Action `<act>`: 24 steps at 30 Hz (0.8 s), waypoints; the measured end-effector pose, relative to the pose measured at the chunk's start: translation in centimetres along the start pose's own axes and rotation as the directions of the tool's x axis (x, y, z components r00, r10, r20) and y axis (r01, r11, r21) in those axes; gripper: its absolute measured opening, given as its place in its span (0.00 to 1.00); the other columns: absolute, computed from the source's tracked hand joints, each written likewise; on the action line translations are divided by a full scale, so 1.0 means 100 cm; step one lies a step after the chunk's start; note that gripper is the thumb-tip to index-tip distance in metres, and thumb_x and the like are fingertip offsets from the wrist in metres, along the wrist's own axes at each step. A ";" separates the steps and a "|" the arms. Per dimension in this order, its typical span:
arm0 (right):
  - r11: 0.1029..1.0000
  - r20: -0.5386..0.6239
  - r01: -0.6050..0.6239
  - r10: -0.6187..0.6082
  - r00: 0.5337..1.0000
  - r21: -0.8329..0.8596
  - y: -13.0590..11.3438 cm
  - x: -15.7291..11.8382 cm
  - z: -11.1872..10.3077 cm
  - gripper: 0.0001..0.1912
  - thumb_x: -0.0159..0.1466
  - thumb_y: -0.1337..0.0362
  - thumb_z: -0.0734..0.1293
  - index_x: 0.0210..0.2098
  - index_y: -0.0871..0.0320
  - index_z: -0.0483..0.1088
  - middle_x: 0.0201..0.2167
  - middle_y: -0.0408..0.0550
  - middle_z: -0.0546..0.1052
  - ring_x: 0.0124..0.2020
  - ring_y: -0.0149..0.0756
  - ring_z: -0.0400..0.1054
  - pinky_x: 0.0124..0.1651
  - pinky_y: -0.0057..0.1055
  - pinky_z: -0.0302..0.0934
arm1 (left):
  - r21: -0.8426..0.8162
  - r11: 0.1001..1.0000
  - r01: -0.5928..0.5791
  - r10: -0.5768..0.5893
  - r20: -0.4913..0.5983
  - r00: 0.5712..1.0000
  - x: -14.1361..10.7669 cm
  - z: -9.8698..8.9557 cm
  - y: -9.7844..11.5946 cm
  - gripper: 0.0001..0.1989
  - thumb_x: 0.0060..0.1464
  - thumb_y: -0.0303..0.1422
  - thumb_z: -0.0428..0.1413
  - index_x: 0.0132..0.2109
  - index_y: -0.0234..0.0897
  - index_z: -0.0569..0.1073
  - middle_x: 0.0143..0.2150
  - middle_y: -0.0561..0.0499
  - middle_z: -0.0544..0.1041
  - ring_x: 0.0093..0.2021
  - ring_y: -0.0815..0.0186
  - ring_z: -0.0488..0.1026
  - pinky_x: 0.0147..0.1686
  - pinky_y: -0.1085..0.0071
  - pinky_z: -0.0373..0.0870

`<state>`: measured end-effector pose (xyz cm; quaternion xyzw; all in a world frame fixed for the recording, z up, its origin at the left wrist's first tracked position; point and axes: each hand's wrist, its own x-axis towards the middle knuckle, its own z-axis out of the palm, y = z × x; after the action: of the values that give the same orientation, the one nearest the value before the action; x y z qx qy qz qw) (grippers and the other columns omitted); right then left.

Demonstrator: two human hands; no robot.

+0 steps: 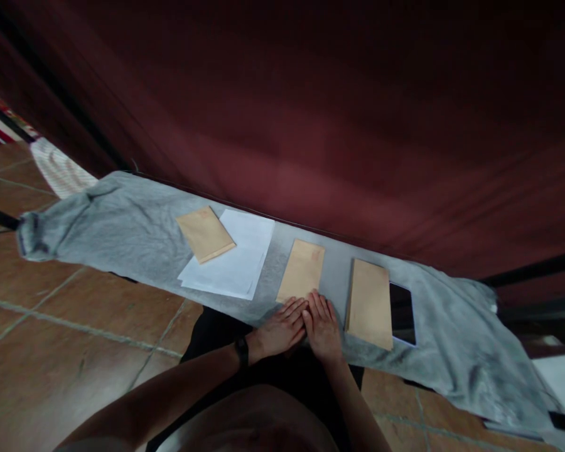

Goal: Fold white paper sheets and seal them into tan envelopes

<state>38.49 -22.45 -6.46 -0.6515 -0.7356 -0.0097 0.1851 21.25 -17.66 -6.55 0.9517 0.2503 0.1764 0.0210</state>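
Note:
A tan paper envelope [302, 270] lies in front of me on a grey cloth, with faint reddish print near its far end. My left hand [282, 326], with a dark band on its wrist, rests on the envelope's near edge, fingers stretched out. Beside it my right hand [323, 325] lies flat on the same edge, its fingers extended and its thumb close to the left fingertips. The near edge is partly hidden under both hands. To the right is a stack of tan envelopes [370, 304].
On the left, another tan envelope [206, 234] overlaps white paper sheets [245, 257]. A dark-screened phone [402, 314] lies partly beneath the right stack. Grey cloth [132, 220] covers the narrow surface, a dark red curtain [311, 138] hangs behind, and floor tiles [98, 351] show below.

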 end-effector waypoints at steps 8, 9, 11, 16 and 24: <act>0.994 -0.051 0.098 -0.095 0.994 0.043 -0.003 -0.017 -0.008 0.25 0.75 0.60 0.55 0.69 0.59 0.59 0.67 0.54 0.67 0.67 0.43 0.62 0.71 0.48 0.50 | 0.024 0.991 0.132 -0.133 0.043 0.990 0.000 -0.006 -0.001 0.26 0.67 0.35 0.47 0.68 0.28 0.62 0.70 0.38 0.64 0.71 0.57 0.58 0.70 0.60 0.54; 0.992 -0.055 0.110 -0.108 0.993 0.054 -0.003 -0.019 -0.009 0.25 0.75 0.60 0.56 0.69 0.58 0.60 0.66 0.53 0.67 0.66 0.43 0.62 0.71 0.48 0.50 | 0.034 0.989 0.146 -0.148 0.050 0.988 0.000 -0.007 -0.003 0.27 0.67 0.35 0.46 0.69 0.28 0.61 0.71 0.38 0.62 0.72 0.57 0.57 0.70 0.60 0.53; 0.990 -0.069 0.116 -0.111 0.991 0.075 -0.004 -0.021 -0.010 0.24 0.74 0.60 0.57 0.68 0.56 0.61 0.65 0.52 0.69 0.66 0.43 0.64 0.71 0.49 0.50 | 0.044 0.986 0.158 -0.161 0.064 0.985 0.003 -0.008 -0.006 0.28 0.68 0.34 0.45 0.70 0.30 0.58 0.72 0.39 0.59 0.73 0.58 0.54 0.71 0.59 0.50; 0.991 -0.128 0.069 -0.054 0.990 0.115 -0.010 -0.020 -0.008 0.21 0.74 0.63 0.56 0.64 0.57 0.67 0.62 0.51 0.73 0.63 0.42 0.67 0.72 0.49 0.50 | 0.025 0.986 0.168 -0.169 0.063 0.984 0.023 -0.010 -0.018 0.25 0.70 0.33 0.42 0.70 0.36 0.59 0.73 0.44 0.58 0.73 0.60 0.53 0.71 0.56 0.48; 0.991 -0.140 0.037 -0.019 0.990 0.127 -0.013 -0.016 -0.012 0.21 0.74 0.65 0.57 0.63 0.53 0.68 0.58 0.48 0.77 0.61 0.40 0.69 0.70 0.47 0.53 | 0.022 0.980 0.197 -0.198 0.051 0.979 0.086 0.021 -0.043 0.28 0.71 0.41 0.41 0.71 0.34 0.57 0.73 0.42 0.58 0.74 0.57 0.52 0.71 0.53 0.46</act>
<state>37.65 -24.52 -5.51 -0.6257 -0.7291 -0.0097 0.2771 26.91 -9.69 -6.24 0.9266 0.3445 0.1460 0.0370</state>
